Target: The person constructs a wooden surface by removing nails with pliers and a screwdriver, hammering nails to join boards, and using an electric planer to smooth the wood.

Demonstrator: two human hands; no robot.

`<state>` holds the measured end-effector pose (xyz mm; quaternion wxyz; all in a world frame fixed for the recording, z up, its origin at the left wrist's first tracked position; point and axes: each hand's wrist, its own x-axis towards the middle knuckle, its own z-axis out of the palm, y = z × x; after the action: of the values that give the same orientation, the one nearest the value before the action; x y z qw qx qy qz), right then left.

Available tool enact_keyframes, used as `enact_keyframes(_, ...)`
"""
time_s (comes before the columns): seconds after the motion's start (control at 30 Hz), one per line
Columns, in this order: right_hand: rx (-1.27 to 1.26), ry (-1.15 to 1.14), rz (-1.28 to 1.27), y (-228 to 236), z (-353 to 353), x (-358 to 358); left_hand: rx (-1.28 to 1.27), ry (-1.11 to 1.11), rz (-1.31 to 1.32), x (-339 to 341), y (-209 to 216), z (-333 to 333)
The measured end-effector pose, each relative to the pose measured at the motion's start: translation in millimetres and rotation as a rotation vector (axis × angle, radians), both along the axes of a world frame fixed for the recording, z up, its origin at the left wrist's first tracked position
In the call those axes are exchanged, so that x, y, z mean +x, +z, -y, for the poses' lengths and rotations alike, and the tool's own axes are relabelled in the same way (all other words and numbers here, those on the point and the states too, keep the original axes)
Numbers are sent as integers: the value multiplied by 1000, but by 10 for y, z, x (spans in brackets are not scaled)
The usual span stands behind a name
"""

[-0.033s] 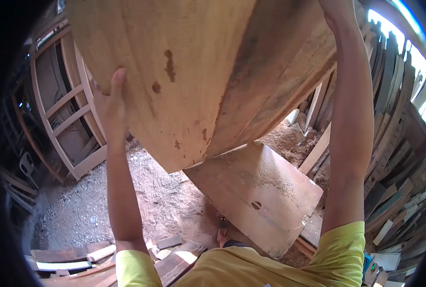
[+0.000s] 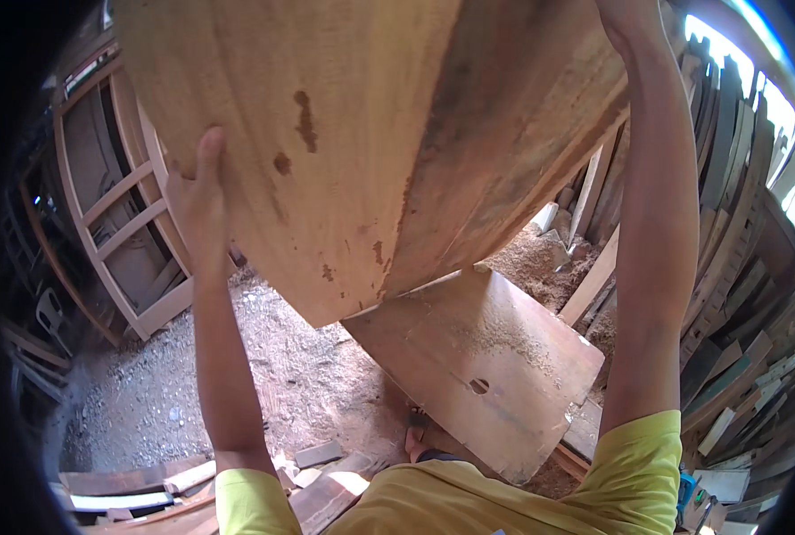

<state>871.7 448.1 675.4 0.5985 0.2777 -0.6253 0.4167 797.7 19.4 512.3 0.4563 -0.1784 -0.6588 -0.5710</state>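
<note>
A large wooden panel [image 2: 326, 205] fills the upper middle, held up and tilted in front of me. Its left part is pale with dark brown stains, its right part a darker brown. My left hand [image 2: 199, 183] grips its left edge, thumb on the near face and fingers out of sight behind. My right arm reaches up along the panel's right side, and only the wrist end of my right hand [image 2: 627, 22] shows at the top border; its fingers are hidden. Below the panel's lower corner lies a flat board [image 2: 469, 357] with a small hole and sawdust on it.
A wooden frame with crossbars [image 2: 134, 205] leans at the left. Stacked planks [image 2: 727, 178] line the right side. Sawdust [image 2: 549, 254] is heaped beyond the flat board, and wood offcuts [image 2: 317, 453] lie by my feet on the gravelly ground [image 2: 148, 401].
The large panel has shifted slightly left, and my left hand has moved left with it, still gripping its edge. The flat board and right arm look almost the same.
</note>
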Motion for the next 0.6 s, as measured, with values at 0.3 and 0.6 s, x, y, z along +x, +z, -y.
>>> enact_keyframes(0.3,-545,-353,188,-2444,-1936,-1916,99,5,80,-771,305,308)
enact_keyframes(0.6,-701,316,534,-4584,-2948,-3501,134,238,57,-817,-1481,1492)
